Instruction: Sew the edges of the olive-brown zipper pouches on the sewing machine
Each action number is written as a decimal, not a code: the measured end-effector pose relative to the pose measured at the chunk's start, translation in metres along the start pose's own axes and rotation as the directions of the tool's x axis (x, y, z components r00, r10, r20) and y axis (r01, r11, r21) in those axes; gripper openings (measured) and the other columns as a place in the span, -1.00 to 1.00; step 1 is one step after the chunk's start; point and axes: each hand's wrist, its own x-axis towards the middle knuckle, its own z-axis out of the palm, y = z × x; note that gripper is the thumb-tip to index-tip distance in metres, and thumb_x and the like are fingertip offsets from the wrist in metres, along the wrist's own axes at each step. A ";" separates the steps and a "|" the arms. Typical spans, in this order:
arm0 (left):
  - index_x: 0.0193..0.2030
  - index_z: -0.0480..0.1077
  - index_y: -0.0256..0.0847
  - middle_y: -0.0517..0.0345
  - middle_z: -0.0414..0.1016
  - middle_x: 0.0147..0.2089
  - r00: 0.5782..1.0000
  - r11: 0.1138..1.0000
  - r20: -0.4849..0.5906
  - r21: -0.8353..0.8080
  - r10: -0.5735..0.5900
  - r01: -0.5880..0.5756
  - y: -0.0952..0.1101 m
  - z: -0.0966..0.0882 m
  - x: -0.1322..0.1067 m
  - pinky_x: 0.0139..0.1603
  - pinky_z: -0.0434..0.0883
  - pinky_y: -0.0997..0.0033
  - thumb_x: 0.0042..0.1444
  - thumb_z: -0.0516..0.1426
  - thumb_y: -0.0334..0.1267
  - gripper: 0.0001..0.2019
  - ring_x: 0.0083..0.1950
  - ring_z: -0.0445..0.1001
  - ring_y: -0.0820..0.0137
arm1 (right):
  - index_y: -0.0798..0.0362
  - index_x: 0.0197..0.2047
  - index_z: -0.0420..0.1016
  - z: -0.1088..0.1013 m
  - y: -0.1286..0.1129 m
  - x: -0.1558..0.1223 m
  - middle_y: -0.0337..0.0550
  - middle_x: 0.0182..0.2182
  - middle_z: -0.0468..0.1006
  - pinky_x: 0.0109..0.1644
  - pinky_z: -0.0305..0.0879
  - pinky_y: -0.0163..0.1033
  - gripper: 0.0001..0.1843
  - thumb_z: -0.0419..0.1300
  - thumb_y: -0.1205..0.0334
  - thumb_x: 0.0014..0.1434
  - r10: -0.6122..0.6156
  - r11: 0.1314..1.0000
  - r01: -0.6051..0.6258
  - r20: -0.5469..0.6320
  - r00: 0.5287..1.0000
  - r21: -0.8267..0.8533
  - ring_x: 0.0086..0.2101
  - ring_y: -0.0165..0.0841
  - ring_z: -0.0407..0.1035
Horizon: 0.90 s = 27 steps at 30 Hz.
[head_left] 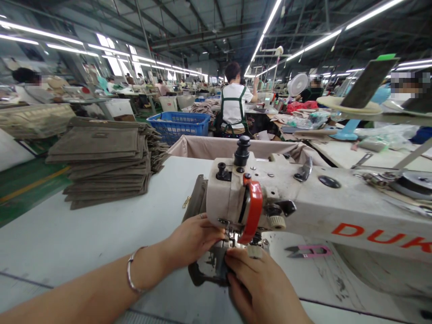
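Note:
My left hand point(194, 238), with a bracelet on its wrist, is at the left of the needle area of a white sewing machine point(222, 193). Its fingers are pressed together on the near end of a grey-brown fabric piece point(196, 198), which lies partly behind the machine head. My right hand point(258, 281) is curled just in front of the presser foot, close to the metal needle plate point(209, 265). What its fingertips pinch is dark and mostly hidden. An orange guard point(252, 211) sits on the machine head above both hands.
Pink-handled thread snips point(312, 251) lie right of the needle under the machine arm. A small gold-coloured metal piece point(186, 201) is on the white table point(162, 216). A tall stack of grey-brown fabric pieces point(108, 157) stands left. Behind are a cloth-lined bin point(202, 146), a blue basket point(180, 122) and co-workers.

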 end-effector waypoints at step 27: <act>-0.16 0.54 -0.14 0.14 0.61 -0.13 0.987 0.987 0.021 0.037 -0.157 0.156 0.012 -0.009 0.009 0.04 0.45 0.22 0.24 0.09 -0.40 -0.80 -0.03 0.52 0.22 | -0.02 -0.10 0.58 -0.006 -0.005 0.002 -0.18 -0.13 0.59 0.10 0.30 -0.04 -0.74 0.13 0.37 0.22 0.146 0.986 -0.154 0.130 0.981 0.057 -0.07 -0.24 0.37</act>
